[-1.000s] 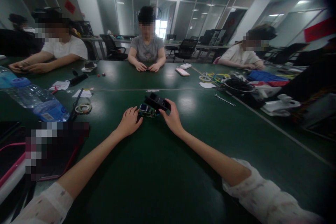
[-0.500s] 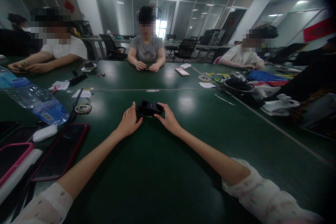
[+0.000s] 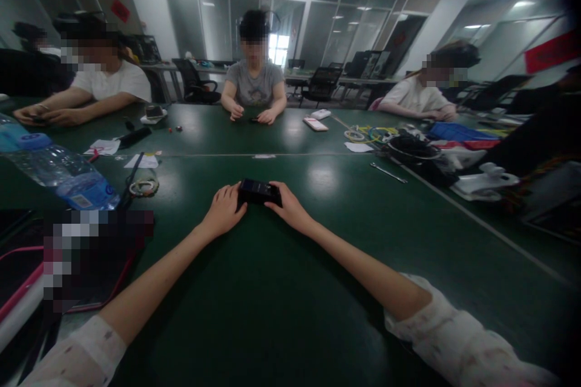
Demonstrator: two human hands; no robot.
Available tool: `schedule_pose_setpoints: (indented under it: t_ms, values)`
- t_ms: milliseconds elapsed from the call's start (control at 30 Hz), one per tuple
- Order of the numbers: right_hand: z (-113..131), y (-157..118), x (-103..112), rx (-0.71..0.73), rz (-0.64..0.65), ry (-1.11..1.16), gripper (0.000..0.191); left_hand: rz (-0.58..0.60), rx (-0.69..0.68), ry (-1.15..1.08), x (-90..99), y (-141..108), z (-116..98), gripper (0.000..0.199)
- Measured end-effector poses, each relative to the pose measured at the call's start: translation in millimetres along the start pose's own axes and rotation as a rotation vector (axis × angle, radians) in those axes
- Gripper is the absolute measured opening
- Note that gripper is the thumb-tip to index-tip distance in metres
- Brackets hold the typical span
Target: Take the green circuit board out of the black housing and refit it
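Note:
A small black box-shaped device (image 3: 259,191) rests on or just above the dark green table (image 3: 281,290), straight ahead of me. A dark smooth face of it is turned up, with tiny pale marks I cannot read. My left hand (image 3: 223,210) grips its left end, thumb at the near side and fingers at the far side. Around its right end close the thumb and fingers of my right hand (image 3: 288,204). What kind of device it is cannot be made out.
At left stand water bottles (image 3: 84,184) near a coiled bracelet-like ring (image 3: 144,186); blurred-out phones lie closer. A wrench (image 3: 388,172) lies to the right, beyond it cables and a white gadget (image 3: 485,180). Several people sit across the table, one in a grey shirt (image 3: 254,81).
The black device has been turned so a smooth face shows where an open recess was. My left hand, apart from it before, has closed on its left end.

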State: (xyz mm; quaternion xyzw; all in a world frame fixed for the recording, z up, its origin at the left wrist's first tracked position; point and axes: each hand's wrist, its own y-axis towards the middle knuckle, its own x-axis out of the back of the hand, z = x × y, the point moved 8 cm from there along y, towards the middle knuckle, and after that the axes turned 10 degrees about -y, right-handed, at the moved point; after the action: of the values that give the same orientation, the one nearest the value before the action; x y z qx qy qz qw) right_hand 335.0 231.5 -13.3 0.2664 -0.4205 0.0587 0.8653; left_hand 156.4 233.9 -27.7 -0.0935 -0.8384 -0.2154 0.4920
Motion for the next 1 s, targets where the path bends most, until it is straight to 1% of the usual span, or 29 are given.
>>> schedule_pose_setpoints:
  t_ms: [233, 433, 633, 800, 900, 1000]
  values:
    - [0.6, 0.8, 0.5, 0.0, -0.01, 0.005, 0.055, 0.014, 0.011, 0.002, -2.1, 0.2, 0.7, 0.062]
    - [-1.3, 1.2, 0.3, -0.009, -0.015, 0.021, 0.056, 0.013, 0.036, 0.014, -4.0, -0.5, 3.3, 0.07]
    - [-2.1, 0.3, 3.2, -0.025, -0.032, 0.033, 0.054, 0.018, 0.009, 0.015, -5.1, -0.5, 3.2, 0.067]
    - [5.6, -0.7, 15.6, -0.016, -0.147, 0.086, 0.051, -0.007, 0.011, -0.003, -4.6, -1.4, 5.0, 0.073]
    - [6.9, -3.9, 27.6, -0.054, -0.269, 0.102, 0.051, -0.014, -0.007, 0.0, -2.9, -2.3, 2.8, 0.069]
    - [5.1, -8.7, 39.2, -0.091, -0.387, 0.07, 0.051, -0.007, -0.011, 0.0, -0.5, -3.0, 0.2, 0.065]
